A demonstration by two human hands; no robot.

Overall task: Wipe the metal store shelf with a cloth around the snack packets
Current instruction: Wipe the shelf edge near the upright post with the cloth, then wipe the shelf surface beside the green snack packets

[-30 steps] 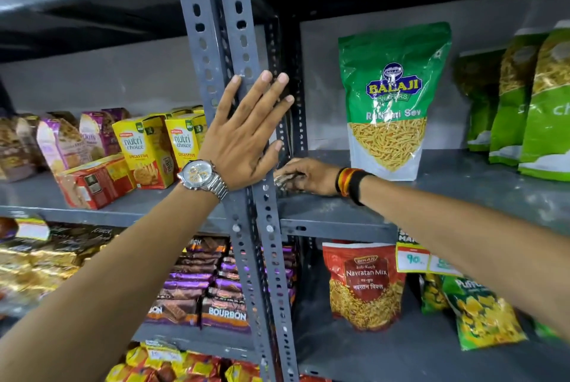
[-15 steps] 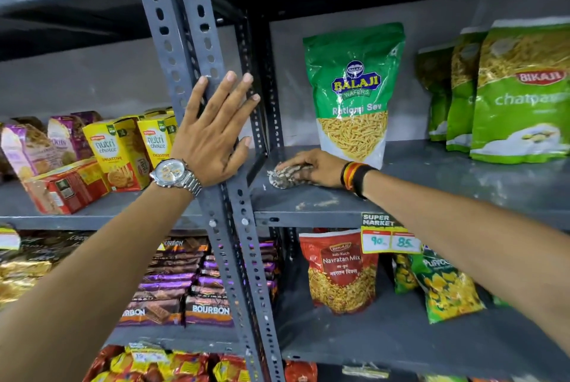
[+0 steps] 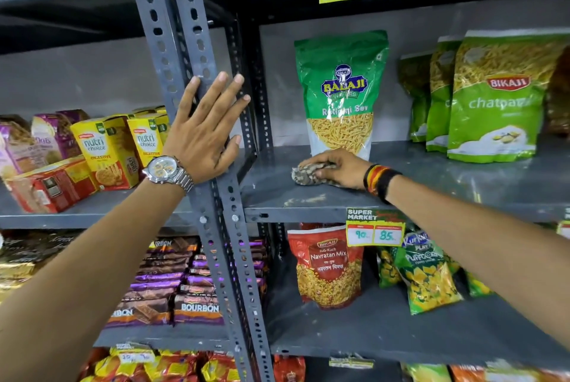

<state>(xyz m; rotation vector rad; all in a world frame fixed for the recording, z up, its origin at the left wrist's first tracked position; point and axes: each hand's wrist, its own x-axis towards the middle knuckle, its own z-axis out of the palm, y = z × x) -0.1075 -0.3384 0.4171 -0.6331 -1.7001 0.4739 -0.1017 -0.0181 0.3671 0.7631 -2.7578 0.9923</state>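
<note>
**Grey metal, glossy plastic**

The shelf is matt grey painted metal, scuffed with pale smears. The cloth looks mottled and rough. The Balaji packet shines, glossy plastic. The wristwatch gleams, polished metal.

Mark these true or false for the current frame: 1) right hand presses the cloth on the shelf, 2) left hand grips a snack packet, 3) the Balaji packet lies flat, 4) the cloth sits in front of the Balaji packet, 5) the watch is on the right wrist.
1) True: the right hand presses the cloth onto the metal shelf.
2) False: the left hand lies open and flat against the shelf upright.
3) False: the Balaji packet stands upright.
4) True.
5) False: the watch is on the left wrist; the right wrist wears bands.
</note>
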